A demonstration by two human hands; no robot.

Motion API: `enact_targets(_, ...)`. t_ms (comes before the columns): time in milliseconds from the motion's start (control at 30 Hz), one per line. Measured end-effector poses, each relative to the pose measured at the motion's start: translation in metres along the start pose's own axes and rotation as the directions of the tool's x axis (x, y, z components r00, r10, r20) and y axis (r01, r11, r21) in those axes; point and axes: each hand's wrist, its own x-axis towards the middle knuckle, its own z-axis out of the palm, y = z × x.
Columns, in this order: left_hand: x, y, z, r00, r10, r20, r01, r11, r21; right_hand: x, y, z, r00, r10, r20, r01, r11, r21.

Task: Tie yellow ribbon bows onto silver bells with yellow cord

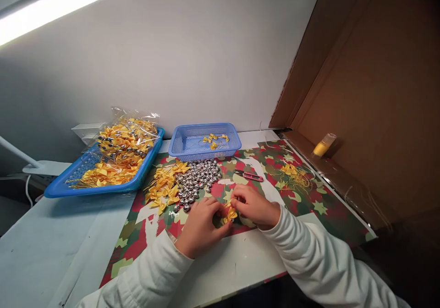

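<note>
Between my two hands is a yellow ribbon bow [231, 214] with a thin yellow cord, close above the camouflage-patterned mat. My left hand [205, 223] is closed on the bow's near left side, thumb and fingers around it. With bent fingertips, my right hand [253, 206] pinches at the cord just above the bow. A small dark spot shows at the bow's lower edge; I cannot tell if it is a bell. Left of my hands lie a heap of silver bells [197, 182] and a pile of yellow bows [165, 186]. Red thread snips [249, 175] rest beyond my right hand.
A small blue basket [205, 153] with a few bows stands at the back. A larger blue basket [57, 189] at left holds bagged and loose bows. Yellow cord [296, 179] lies at right, near a yellow-filled bottle [324, 145] on a cardboard ledge.
</note>
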Motion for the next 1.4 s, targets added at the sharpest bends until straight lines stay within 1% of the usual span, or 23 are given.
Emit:
enact_targets(67,0.0,0.0,0.001,1.0,-0.013,0.006,0.012,1.0,0.005,-0.002,0.002,-0.004,0.995,0.052,0.083,-0.052,0.999,-0.013)
enact_targets(133,0.0,0.0,0.002,1.0,-0.022,0.008,0.022,1.0,0.019,-0.005,0.001,-0.005,0.989,0.072,0.127,-0.071,0.997,-0.01)
enact_targets(333,0.0,-0.001,0.004,1.0,-0.024,-0.006,0.024,0.999,0.02,-0.008,-0.001,0.004,0.989,0.089,0.118,-0.088,0.996,-0.016)
enact_targets(433,0.0,0.001,0.003,0.999,-0.039,-0.028,0.039,0.999,0.001,-0.007,0.0,0.006,0.995,0.072,0.076,-0.073,0.997,0.01)
enact_targets(500,0.0,0.002,0.0,0.997,-0.068,-0.047,0.066,0.996,-0.054,-0.006,-0.001,0.005,0.998,0.059,0.038,-0.061,0.997,0.055)
enact_targets(600,0.0,0.003,-0.003,0.991,-0.122,-0.047,0.109,0.969,-0.222,-0.005,-0.006,0.002,0.999,0.037,-0.019,-0.035,0.993,0.116)
enact_targets(700,0.001,0.003,-0.004,0.988,-0.155,-0.015,0.135,0.903,-0.407,-0.004,-0.011,-0.001,0.997,-0.015,-0.078,0.028,0.987,0.16)
enact_targets(800,0.002,0.003,-0.002,0.981,-0.196,-0.008,0.162,0.829,-0.535,-0.004,-0.013,-0.001,0.991,-0.059,-0.116,0.081,0.977,0.196)
enact_targets(900,0.002,0.003,-0.001,0.976,-0.215,-0.009,0.166,0.78,-0.603,-0.004,-0.012,0.001,0.985,-0.09,-0.148,0.118,0.974,0.192)
enact_targets(1067,0.002,0.001,0.0,0.973,-0.23,0.003,0.175,0.731,-0.659,-0.004,-0.013,0.004,0.966,-0.152,-0.211,0.187,0.97,0.154)
enact_targets(1133,0.002,0.001,0.001,0.973,-0.231,-0.001,0.173,0.734,-0.656,-0.005,-0.014,0.005,0.961,-0.167,-0.22,0.202,0.968,0.147)
enact_targets(1300,0.003,0.0,0.004,0.973,-0.224,-0.062,0.16,0.838,-0.521,-0.004,-0.016,0.007,0.96,-0.162,-0.227,0.195,0.972,0.131)
enact_targets(1400,0.003,-0.001,0.005,0.967,-0.235,-0.096,0.161,0.861,-0.483,-0.004,-0.015,0.008,0.959,-0.163,-0.231,0.195,0.973,0.122)
